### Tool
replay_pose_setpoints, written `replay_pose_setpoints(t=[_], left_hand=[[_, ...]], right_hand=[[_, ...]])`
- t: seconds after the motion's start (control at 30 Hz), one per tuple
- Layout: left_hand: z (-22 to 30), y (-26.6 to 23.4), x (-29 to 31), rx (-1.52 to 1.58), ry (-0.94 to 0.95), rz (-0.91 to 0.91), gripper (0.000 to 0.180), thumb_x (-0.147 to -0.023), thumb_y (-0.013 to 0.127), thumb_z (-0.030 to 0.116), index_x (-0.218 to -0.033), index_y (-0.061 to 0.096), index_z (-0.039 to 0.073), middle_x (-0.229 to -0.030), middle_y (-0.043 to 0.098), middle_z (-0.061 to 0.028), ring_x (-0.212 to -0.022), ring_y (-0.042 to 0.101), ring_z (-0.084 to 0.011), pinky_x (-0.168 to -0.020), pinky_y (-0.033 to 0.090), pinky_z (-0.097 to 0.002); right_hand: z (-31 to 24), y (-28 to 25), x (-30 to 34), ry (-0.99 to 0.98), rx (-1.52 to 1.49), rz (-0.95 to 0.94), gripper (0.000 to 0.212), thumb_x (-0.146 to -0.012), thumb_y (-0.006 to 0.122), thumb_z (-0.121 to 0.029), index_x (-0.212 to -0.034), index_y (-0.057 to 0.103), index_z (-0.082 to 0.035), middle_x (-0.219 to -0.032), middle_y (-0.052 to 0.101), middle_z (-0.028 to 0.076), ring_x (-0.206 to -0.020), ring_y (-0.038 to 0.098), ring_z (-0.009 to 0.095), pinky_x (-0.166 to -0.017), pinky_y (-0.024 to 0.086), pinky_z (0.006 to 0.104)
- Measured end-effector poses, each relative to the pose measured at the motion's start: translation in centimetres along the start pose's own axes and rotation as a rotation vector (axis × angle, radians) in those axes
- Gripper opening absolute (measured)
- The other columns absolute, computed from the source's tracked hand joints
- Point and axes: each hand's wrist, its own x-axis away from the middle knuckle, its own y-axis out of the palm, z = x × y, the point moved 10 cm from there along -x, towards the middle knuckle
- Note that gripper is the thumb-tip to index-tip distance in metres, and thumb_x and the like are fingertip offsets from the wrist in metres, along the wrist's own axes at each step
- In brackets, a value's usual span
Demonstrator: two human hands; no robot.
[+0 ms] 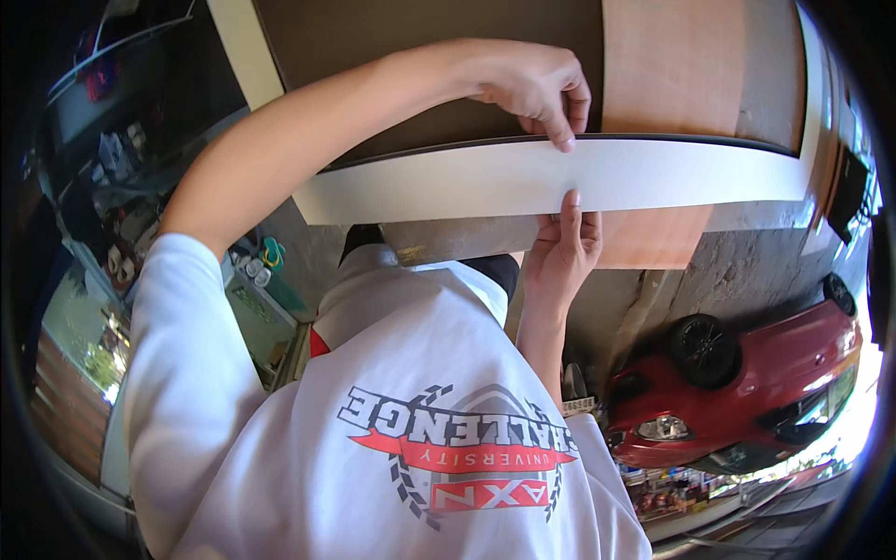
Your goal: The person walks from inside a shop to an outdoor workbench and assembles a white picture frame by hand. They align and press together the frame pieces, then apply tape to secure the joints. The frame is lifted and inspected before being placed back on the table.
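A white frame (429, 182) lies across the view in front of my body, with a thin dark strip along its inner edge. My left hand (541, 89) reaches over from the left, its fingers bent and a fingertip pressed down at that inner edge. Whatever its fingers may pinch there is hidden. Below it, my right hand (565, 247) grips the outer edge of the same white bar. The thumb rests on the bar's face, and the other fingers are partly hidden beneath. Inside the frame is a dark brown surface (420, 131).
A light wooden board (672, 70) shows within the frame, and a wooden piece (663, 238) shows beyond its outer edge. A red car (747, 387) stands at the right on grey floor. Bottles and shoes (257, 266) sit at the left, near a dark vehicle (140, 65).
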Motion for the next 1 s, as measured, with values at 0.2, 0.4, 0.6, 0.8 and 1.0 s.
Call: replay_pose_setpoints(t=[0.2,0.4,0.6,0.8,1.0], left_hand=[[1.1,0.0,0.8,-0.001,-0.057,0.016,0.023,-0.079,0.079,0.015,-0.089,0.069,-0.002,-0.076,0.066,-0.0042,-0.069,0.058,-0.0104,-0.062,0.048,-0.0262],[1.4,-0.5,0.3,-0.017,-0.049,-0.002,0.02,-0.079,0.079,0.014,-0.087,0.069,-0.002,-0.074,0.066,-0.0042,-0.068,0.059,-0.01,-0.063,0.048,-0.0245],[1.3,-0.7,0.6,-0.019,-0.093,0.013,0.022,-0.078,0.08,0.015,-0.087,0.069,-0.001,-0.074,0.066,-0.0039,-0.067,0.058,-0.0095,-0.062,0.046,-0.023],[1.8,-0.5,0.9,-0.04,-0.115,-0.002,0.022,-0.077,0.081,0.016,-0.085,0.069,0.0,-0.074,0.067,-0.0043,-0.068,0.059,-0.01,-0.067,0.046,-0.0247],[2.3,-0.3,1.6,-0.022,-0.132,-0.007,0.022,-0.076,0.081,0.016,-0.085,0.07,-0.001,-0.074,0.068,-0.0042,-0.069,0.061,-0.0103,-0.068,0.047,-0.0252]], right_hand=[[0.9,1.5,-1.2,0.109,-0.179,-0.015,0.024,-0.097,0.063,-0.007,-0.12,0.059,0.002,-0.115,0.066,0.01,-0.106,0.064,0.017,-0.093,0.052,0.0314],[0.3,1.5,-2.1,0.038,-0.255,0.07,0.027,-0.095,0.067,-0.008,-0.118,0.057,0.002,-0.111,0.066,0.009,-0.103,0.064,0.016,-0.09,0.051,0.0304],[-1.0,1.0,-3.0,0.065,-0.178,0.137,0.029,-0.094,0.07,-0.011,-0.117,0.057,0.001,-0.11,0.065,0.008,-0.103,0.063,0.016,-0.09,0.05,0.031],[-2.5,0.7,-3.6,0.004,-0.201,0.16,0.032,-0.092,0.072,-0.013,-0.117,0.058,0.001,-0.107,0.065,0.008,-0.101,0.063,0.016,-0.09,0.05,0.0323],[-2.6,0.8,-3.2,0.017,-0.196,0.163,0.034,-0.092,0.072,-0.015,-0.117,0.057,0.002,-0.106,0.065,0.008,-0.099,0.064,0.017,-0.089,0.051,0.0337]])
